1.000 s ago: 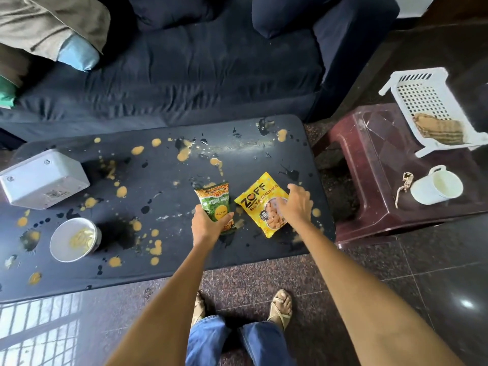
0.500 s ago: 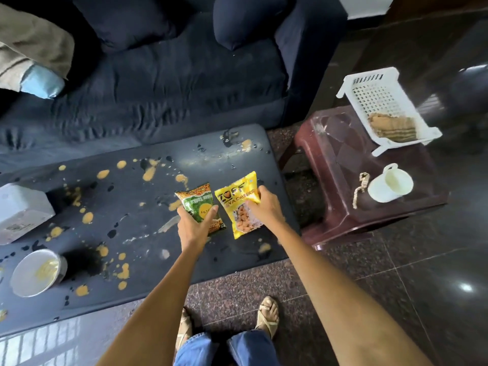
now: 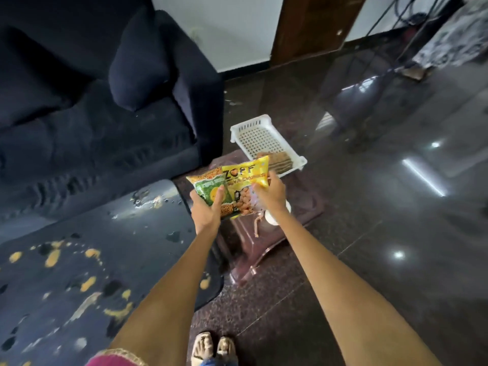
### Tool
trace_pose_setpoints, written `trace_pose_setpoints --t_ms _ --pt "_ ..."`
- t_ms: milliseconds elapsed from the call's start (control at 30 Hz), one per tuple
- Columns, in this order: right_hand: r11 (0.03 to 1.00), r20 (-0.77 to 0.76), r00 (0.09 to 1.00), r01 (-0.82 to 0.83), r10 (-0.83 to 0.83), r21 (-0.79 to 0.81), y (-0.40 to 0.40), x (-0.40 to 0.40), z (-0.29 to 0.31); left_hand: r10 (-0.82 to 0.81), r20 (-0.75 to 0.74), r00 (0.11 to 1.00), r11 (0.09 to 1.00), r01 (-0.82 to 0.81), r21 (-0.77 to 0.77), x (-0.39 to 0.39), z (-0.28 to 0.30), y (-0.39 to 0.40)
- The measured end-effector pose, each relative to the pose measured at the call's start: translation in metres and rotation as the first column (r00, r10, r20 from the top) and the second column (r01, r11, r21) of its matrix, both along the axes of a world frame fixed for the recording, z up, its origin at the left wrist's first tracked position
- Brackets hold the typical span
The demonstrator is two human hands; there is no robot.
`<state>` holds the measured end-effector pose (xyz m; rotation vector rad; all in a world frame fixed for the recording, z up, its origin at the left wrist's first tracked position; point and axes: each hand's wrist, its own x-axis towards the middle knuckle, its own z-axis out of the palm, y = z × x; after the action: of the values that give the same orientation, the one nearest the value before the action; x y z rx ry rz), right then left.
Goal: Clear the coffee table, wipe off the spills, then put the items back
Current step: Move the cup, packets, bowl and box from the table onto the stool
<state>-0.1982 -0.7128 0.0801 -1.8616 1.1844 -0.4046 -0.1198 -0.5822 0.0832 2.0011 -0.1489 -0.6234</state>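
We saw the dark sofa (image 3: pixel 100 133) well beyond and left of the fingers, and the dark worktop (image 3: pixel 148 233), dotted with yellow spills (image 3: pixel 88 283), below and left of them. Under our hands stood a maroon stool (image 3: pixel 303 204), with a white slotted basket (image 3: pixel 260 137) just beyond the fingertips, something tan and ribbed lying in it. A white cup (image 3: pixel 272 219) showed partly beneath the right wrist.

Our left hand (image 3: pixel 206 212) had its fingers (image 3: pixel 219 192) closed on the green snack packet (image 3: pixel 211 191), thumb across its front. Our right hand (image 3: pixel 270 192) had its fingers closed on the right edge of the yellow snack packet (image 3: pixel 245 180). We held both packets in the air, side by side and overlapping, clear of the worktop and above the stool.
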Motion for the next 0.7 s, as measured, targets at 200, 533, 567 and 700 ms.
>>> trace_pose_setpoints --t_ms 200,533,567,700 --pt "0.975 0.002 0.976 0.216 -0.217 -0.058 -0.080 -0.056 0.018 -0.168 0.041 0.985 0.983 0.171 -0.071 -0.033 0.022 -0.078" --pt "0.977 -0.209 0.957 0.212 -0.202 0.026 -0.164 -0.137 -0.040 -0.160 -0.013 0.987 0.987 0.160 -0.006 -0.113 -0.020 -0.180" --pt "0.983 -0.239 0.957 0.180 -0.163 0.049 -0.172 -0.143 -0.048 -0.163 -0.009 0.987 0.987 0.163 0.005 -0.123 -0.028 -0.191" --pt "0.980 -0.242 0.970 0.067 -0.020 0.188 -0.188 -0.145 -0.076 -0.150 -0.052 0.987 0.987 0.153 0.041 -0.151 -0.055 -0.211"
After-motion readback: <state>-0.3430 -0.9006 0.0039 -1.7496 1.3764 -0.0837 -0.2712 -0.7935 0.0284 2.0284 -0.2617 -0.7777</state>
